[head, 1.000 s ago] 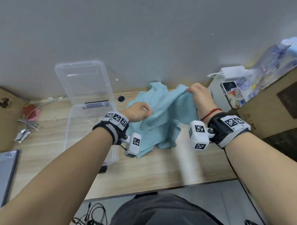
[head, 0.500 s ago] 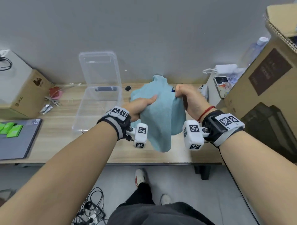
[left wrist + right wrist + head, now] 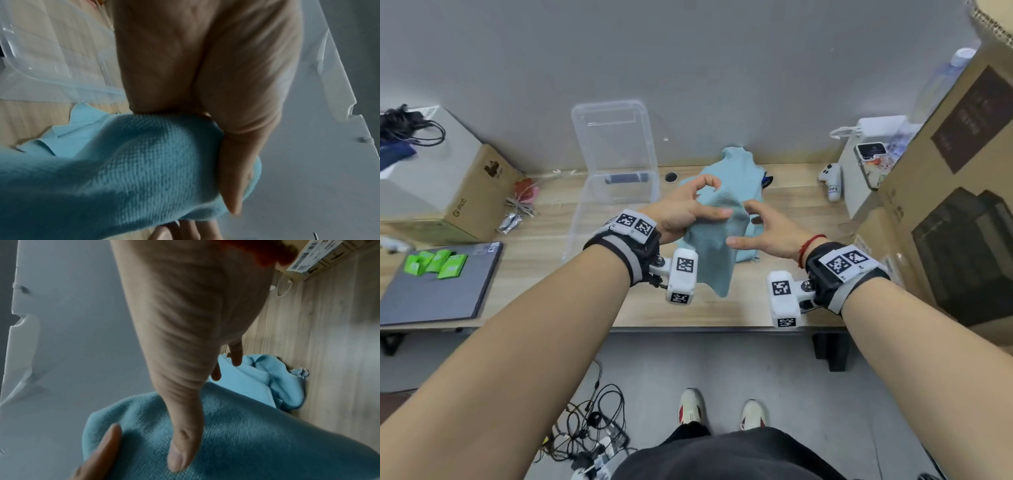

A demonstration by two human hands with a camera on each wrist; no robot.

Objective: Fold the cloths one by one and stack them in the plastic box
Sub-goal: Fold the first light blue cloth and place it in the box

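A light blue cloth hangs above the wooden table. My left hand grips its upper left part, thumb on top and fingers curled beneath the cloth. My right hand is spread beside it. Only its thumb lies on the cloth. More blue cloth lies crumpled on the table behind, and the right wrist view shows that cloth pile past the fingers. The clear plastic box stands left of my hands, its lid leaning on the wall.
A cardboard box stands at the far left, and big cardboard boxes are at the right. A grey laptop carries green packets. A white controller lies at the back right. Cables lie on the floor.
My right hand has let go of the cloth's top edge and opened, and now just touches it. The left hand keeps its grip. Both hands have drawn closer together.
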